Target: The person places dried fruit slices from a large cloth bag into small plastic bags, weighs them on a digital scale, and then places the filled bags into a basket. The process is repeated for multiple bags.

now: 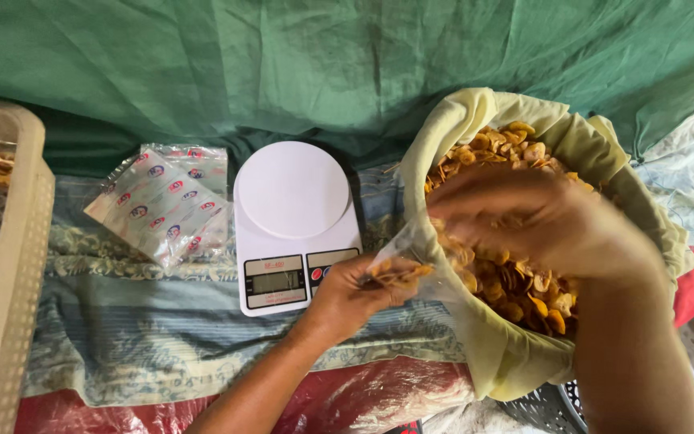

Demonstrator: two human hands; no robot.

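- The left hand [353,291] pinches the rim of a small clear plastic bag [411,261] with a few chips already in it, fingers clenched on the plastic, right in front of the kitchen scale [295,221] and touching its lower right corner.
- The right hand [540,217] is blurred above the chips [516,277]; its fingers curl downward, but I cannot tell whether they grasp anything.
- The chips, golden round slices, fill a big tub lined with pale yellow cloth [475,337], just to the right of the scale. The plastic bag is held at the tub's left edge, between scale and chips.
- The scale is white with a round plate and a small display, and nothing lies on its plate.
- A stack of empty printed pouches [162,205] lies just left of the scale.
- A cream plastic crate [18,265] stands well to the left of the scale.
- A green tarp [323,64] hangs behind the scale.
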